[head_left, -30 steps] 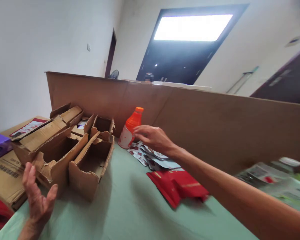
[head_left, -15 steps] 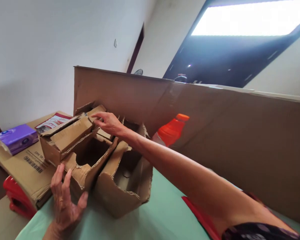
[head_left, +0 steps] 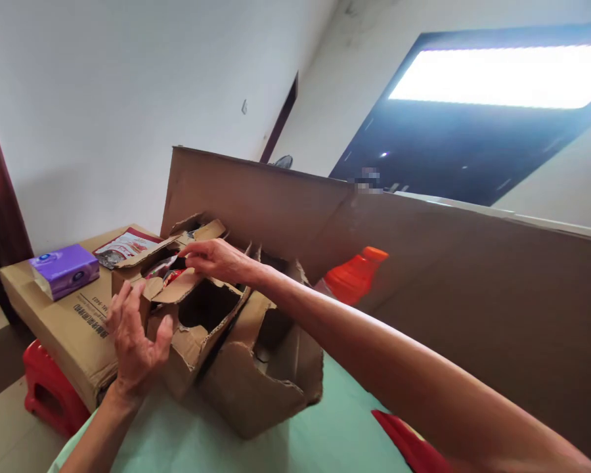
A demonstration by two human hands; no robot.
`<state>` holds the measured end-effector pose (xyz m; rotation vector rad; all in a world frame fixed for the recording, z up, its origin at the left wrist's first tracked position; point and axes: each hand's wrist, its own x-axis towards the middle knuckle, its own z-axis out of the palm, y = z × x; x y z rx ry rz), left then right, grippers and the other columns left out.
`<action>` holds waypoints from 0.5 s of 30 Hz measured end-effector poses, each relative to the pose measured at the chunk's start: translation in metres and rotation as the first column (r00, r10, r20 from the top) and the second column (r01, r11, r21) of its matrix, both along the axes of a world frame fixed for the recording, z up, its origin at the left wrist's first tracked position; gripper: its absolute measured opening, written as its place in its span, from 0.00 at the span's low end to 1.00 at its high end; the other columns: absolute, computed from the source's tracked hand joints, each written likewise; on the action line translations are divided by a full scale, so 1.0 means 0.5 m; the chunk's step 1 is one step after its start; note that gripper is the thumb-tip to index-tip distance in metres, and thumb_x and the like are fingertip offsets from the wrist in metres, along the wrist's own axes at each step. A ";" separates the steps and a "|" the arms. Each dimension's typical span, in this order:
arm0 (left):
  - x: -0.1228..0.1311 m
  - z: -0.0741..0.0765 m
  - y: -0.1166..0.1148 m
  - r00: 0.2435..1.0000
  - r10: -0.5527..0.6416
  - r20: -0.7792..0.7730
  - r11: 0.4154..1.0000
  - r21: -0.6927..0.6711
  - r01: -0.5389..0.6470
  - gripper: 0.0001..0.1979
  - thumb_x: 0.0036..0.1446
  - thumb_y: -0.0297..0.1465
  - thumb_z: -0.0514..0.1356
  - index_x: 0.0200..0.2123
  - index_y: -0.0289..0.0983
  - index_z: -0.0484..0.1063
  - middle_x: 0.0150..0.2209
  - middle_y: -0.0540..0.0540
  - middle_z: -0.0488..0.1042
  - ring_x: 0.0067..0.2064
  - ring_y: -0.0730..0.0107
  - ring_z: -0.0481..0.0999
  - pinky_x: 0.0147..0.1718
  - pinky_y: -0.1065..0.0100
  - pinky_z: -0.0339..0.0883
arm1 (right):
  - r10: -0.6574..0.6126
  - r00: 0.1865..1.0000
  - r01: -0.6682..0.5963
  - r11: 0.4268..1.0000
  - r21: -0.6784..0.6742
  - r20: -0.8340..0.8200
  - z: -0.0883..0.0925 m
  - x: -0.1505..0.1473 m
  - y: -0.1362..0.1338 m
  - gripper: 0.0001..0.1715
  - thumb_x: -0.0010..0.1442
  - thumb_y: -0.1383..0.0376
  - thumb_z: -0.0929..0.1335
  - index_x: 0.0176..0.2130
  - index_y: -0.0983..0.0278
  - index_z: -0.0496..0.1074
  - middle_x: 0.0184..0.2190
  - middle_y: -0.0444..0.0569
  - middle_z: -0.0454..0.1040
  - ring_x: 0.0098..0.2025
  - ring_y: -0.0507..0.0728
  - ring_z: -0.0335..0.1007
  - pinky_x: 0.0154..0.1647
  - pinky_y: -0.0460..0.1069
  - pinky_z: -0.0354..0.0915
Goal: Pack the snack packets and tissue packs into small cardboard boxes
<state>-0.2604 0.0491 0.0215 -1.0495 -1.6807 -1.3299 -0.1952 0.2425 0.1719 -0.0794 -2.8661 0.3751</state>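
Several torn cardboard boxes (head_left: 256,374) stand together on a green tabletop (head_left: 325,440). My right hand (head_left: 214,259) reaches across them to the far left box (head_left: 142,263), fingers curled at its opened flap, where red and printed packets (head_left: 165,268) show inside. My left hand (head_left: 135,335) rests against the near side of the left boxes, fingers spread and holding nothing. An orange bottle (head_left: 354,276) lies tilted behind my right forearm.
A tall cardboard wall (head_left: 473,282) runs along the back of the table. To the left, a large flat carton (head_left: 59,309) carries a purple tissue pack (head_left: 65,269) and a printed packet (head_left: 123,246), over a red stool (head_left: 49,394). A red packet (head_left: 414,447) lies at lower right.
My right hand left the bottle and packets and moved left to the far left box, whose flap now stands open. My left hand rose and came against the boxes. The view swung left.
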 end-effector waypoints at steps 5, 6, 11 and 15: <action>-0.025 -0.028 0.037 0.997 -0.001 -0.075 1.000 0.027 0.003 0.14 0.62 0.31 0.60 0.51 0.41 0.76 0.49 0.42 0.80 0.63 0.49 0.70 0.65 0.44 0.56 | -0.066 0.979 0.005 0.953 0.304 0.193 -0.002 -0.073 -0.004 0.31 0.58 0.75 0.70 0.60 0.61 0.75 0.57 0.56 0.77 0.55 0.62 0.75 0.51 0.51 0.66; -0.027 -0.034 0.037 0.997 -0.001 -0.075 1.000 0.028 0.003 0.14 0.62 0.31 0.60 0.50 0.41 0.76 0.49 0.42 0.79 0.62 0.49 0.71 0.65 0.44 0.56 | -0.063 0.972 -0.025 0.931 0.364 0.227 -0.005 -0.089 -0.006 0.33 0.59 0.75 0.70 0.62 0.60 0.73 0.58 0.57 0.77 0.57 0.64 0.74 0.51 0.52 0.67; -0.029 -0.049 0.029 0.999 -0.016 0.034 1.000 0.023 0.016 0.19 0.61 0.35 0.62 0.56 0.42 0.73 0.64 0.37 0.66 0.69 0.45 0.63 0.66 0.42 0.56 | 0.028 0.924 -0.203 0.881 0.428 0.382 -0.033 -0.146 -0.002 0.27 0.58 0.69 0.74 0.56 0.56 0.78 0.54 0.53 0.80 0.53 0.63 0.78 0.44 0.49 0.70; -0.060 -0.062 0.019 0.970 -0.071 0.233 0.997 0.005 0.072 0.50 0.57 0.45 0.67 0.74 0.40 0.43 0.74 0.29 0.46 0.75 0.40 0.47 0.69 0.39 0.48 | 0.048 0.931 -0.207 0.884 0.418 0.361 -0.064 -0.171 0.008 0.21 0.58 0.71 0.73 0.51 0.61 0.81 0.51 0.56 0.82 0.51 0.62 0.79 0.43 0.48 0.69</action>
